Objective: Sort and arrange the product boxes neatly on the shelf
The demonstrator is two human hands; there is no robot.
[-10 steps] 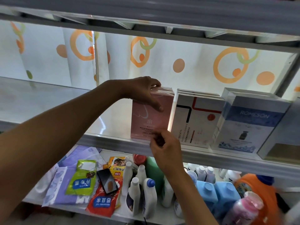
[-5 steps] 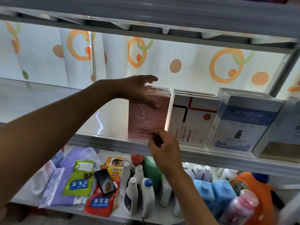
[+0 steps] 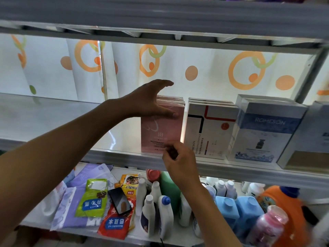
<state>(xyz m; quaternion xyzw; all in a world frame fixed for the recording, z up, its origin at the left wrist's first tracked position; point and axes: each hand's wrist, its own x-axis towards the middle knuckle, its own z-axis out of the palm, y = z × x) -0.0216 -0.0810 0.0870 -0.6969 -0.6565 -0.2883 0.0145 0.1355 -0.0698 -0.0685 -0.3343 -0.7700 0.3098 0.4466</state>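
A stack of pink product boxes (image 3: 160, 132) stands upright on the white shelf (image 3: 115, 155), left of a white box with black and red lines (image 3: 210, 129) and a blue ROMESON box (image 3: 263, 132). My left hand (image 3: 151, 100) is at the pink stack's top left corner. Its thumb lies across the front face and its straight fingers are lifted just above the top. My right hand (image 3: 179, 161) is at the stack's lower right front corner. There its fingers are curled and pinch the bottom edge.
Another pale box (image 3: 313, 139) leans at the far right of the shelf. The shelf stretches bare to the left of the pink stack. The lower shelf holds white bottles (image 3: 154, 207), blue bottles (image 3: 229, 209), an orange jug (image 3: 284, 202), pouches (image 3: 92, 198) and a phone (image 3: 120, 200).
My left hand's fingers have lifted off the top of the pink stack and straightened, with the thumb staying on the front. My right hand stays at the lower corner.
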